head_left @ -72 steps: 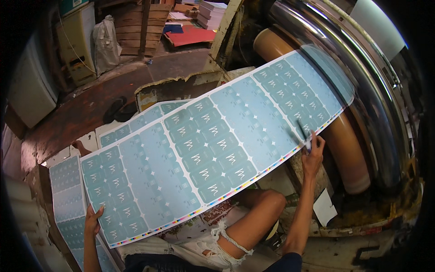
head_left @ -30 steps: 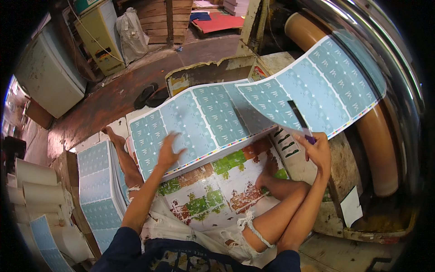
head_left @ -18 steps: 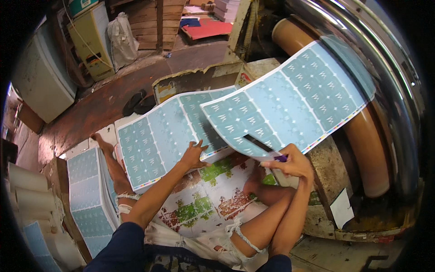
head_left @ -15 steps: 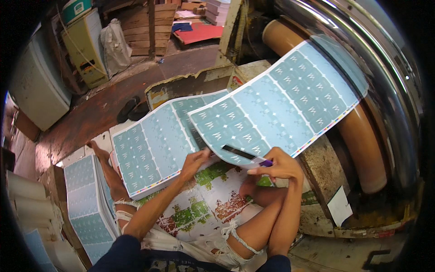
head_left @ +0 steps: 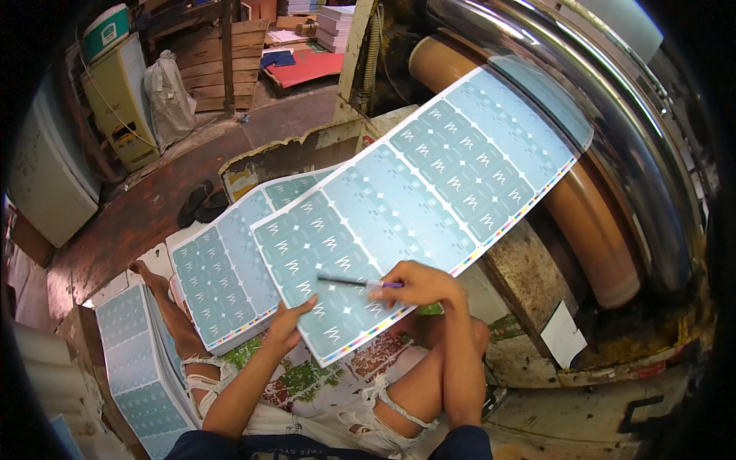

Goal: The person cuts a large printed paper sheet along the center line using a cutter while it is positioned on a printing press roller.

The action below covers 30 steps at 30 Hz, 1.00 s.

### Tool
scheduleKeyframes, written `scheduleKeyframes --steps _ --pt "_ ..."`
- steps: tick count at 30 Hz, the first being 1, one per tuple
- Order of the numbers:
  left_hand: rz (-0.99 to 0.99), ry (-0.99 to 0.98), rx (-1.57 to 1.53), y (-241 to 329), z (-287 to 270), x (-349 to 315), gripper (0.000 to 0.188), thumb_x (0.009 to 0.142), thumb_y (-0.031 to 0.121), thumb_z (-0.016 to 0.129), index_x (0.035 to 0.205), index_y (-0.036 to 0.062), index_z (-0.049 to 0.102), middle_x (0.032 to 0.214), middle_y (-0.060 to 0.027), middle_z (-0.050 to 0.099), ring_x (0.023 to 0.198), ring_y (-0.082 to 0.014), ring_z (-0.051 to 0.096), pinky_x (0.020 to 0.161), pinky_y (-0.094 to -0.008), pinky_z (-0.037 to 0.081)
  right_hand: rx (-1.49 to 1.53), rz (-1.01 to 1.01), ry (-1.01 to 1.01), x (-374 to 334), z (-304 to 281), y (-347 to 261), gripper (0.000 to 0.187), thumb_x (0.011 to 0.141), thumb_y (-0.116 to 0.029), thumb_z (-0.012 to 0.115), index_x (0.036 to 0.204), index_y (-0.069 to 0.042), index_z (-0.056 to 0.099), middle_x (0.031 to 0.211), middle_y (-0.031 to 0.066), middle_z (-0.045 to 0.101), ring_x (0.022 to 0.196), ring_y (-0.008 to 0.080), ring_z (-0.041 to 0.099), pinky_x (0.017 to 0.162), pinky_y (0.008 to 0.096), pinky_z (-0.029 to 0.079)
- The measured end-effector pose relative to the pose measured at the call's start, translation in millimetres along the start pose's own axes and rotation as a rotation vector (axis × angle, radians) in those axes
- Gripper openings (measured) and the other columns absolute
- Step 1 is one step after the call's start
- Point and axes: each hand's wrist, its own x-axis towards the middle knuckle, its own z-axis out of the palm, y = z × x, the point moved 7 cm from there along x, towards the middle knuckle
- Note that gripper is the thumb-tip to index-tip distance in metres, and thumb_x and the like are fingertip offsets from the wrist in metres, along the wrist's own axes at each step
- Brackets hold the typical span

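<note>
Roller (head_left: 644, 169) at 2 o'clock, printed sheet (head_left: 414, 211) across the centre

The blue-green sheet slants from the chrome roller toward 7 o'clock, overlapping a stack of matching sheets (head_left: 221, 284) at its 8 o'clock. The left hand (head_left: 285, 326) pinches the sheet's left edge, thumb on top; the sheet spreads toward 2 o'clock from those fingertips. The right hand (head_left: 422, 284), over the sheet's lower edge, has its fingers closed on a slim dark tool (head_left: 345, 283), pointing to 9 o'clock; whether it touches the print I cannot tell.
</note>
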Motion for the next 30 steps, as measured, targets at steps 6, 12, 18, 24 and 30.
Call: scheduleKeyframes --steps 6,12,18,24,30 --pt "0.077 0.033 0.078 28.7 -44.3 -28.4 0.046 0.086 0.006 0.073 0.124 -0.0010 0.050 0.110 -0.0098 0.062 0.099 -0.0195 0.063 0.083 -0.0336 0.056 0.386 0.124 0.505 -58.7 -66.6 40.6 0.040 0.095 -0.038 0.060 0.113 -0.003 0.069 0.092 0.0057 0.072 0.078 0.0091 0.067 0.050 0.0231 0.047" --pt "0.126 0.069 0.175 43.7 -43.4 -38.1 0.047 0.086 0.006 0.072 0.125 0.0000 0.048 0.109 -0.0097 0.062 0.096 -0.0198 0.063 0.080 -0.0345 0.057 0.322 0.223 1.251 -127.5 -132.1 118.4 0.039 0.097 -0.038 0.058 0.114 -0.004 0.069 0.088 0.0064 0.070 0.075 0.0097 0.065 0.047 0.0224 0.047" --pt "0.089 0.168 0.239 39.9 -87.1 -67.8 0.049 0.085 0.007 0.074 0.125 -0.0006 0.047 0.112 -0.0108 0.061 0.100 -0.0205 0.062 0.084 -0.0353 0.055 0.340 0.152 1.700 -205.4 -189.0 140.0 0.039 0.099 -0.038 0.055 0.109 -0.002 0.067 0.068 0.0036 0.059 0.051 0.0085 0.055 0.042 0.0240 0.045" --pt "0.107 0.124 0.265 56.3 -129.9 -92.3 0.047 0.086 0.005 0.072 0.125 -0.0006 0.048 0.110 -0.0105 0.062 0.098 -0.0203 0.063 0.084 -0.0351 0.055 0.412 0.014 1.681 -230.0 -239.6 165.1 0.039 0.100 -0.037 0.055 0.106 0.000 0.064 0.068 0.0065 0.061 0.045 0.0100 0.054 0.041 0.0234 0.043" --pt "0.094 0.210 0.283 68.4 -151.2 -120.2 0.051 0.084 0.002 0.073 0.128 -0.0015 0.047 0.112 -0.0110 0.063 0.096 -0.0205 0.065 0.080 -0.0332 0.057 0.365 0.083 1.579 -208.8 -225.1 186.5 0.037 0.099 -0.037 0.057 0.109 -0.003 0.066 0.066 0.0042 0.061 0.044 0.0077 0.051 0.039 0.0227 0.040"
